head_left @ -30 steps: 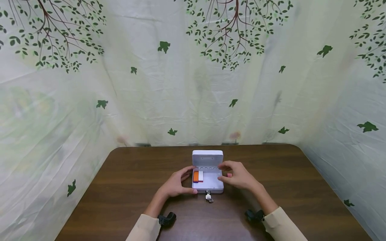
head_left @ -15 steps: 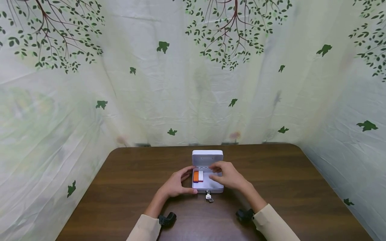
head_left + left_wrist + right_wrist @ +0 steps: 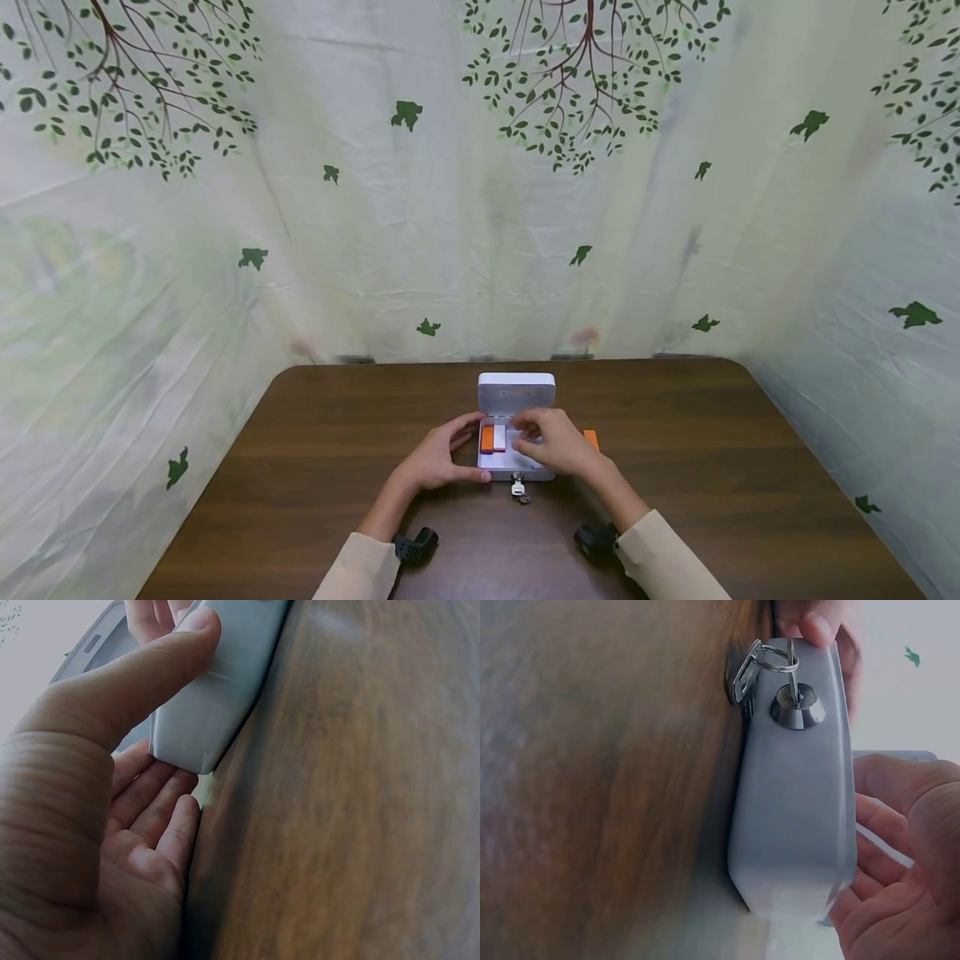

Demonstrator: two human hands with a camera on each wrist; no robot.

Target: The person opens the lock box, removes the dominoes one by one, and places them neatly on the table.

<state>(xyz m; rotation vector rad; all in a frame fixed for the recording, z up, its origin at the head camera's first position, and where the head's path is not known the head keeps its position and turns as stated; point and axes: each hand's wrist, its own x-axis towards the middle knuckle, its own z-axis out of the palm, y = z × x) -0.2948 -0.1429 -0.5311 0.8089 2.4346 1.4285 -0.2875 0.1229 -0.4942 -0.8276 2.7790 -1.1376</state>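
Note:
A small white metal lockbox (image 3: pixel 517 475) lies with its lid (image 3: pixel 516 393) raised. My left hand (image 3: pixel 441 457) grips its left end, the thumb on the front corner and the other fingers around the end. Inside, at the left, an orange block (image 3: pixel 487 439) and a white block (image 3: pixel 499 438) lie side by side. Over the right half of the interior is my right hand (image 3: pixel 558 442), fingers bent toward the thumb; I cannot tell whether something sits between them. In the right wrist view its fingers pass behind the box wall. Keys (image 3: pixel 746 673) hang from the front lock (image 3: pixel 796 706).
An orange piece (image 3: pixel 591 439) lies on the brown table (image 3: pixel 675 467) right of the box, partly covered by my right hand. Behind the table and along both sides hangs a pale curtain (image 3: pixel 487 250) with leaf prints.
My right hand has moved left from the box's right edge to over its interior. An orange piece now shows beside the right hand; the pink one seen earlier is hidden. The left hand stays.

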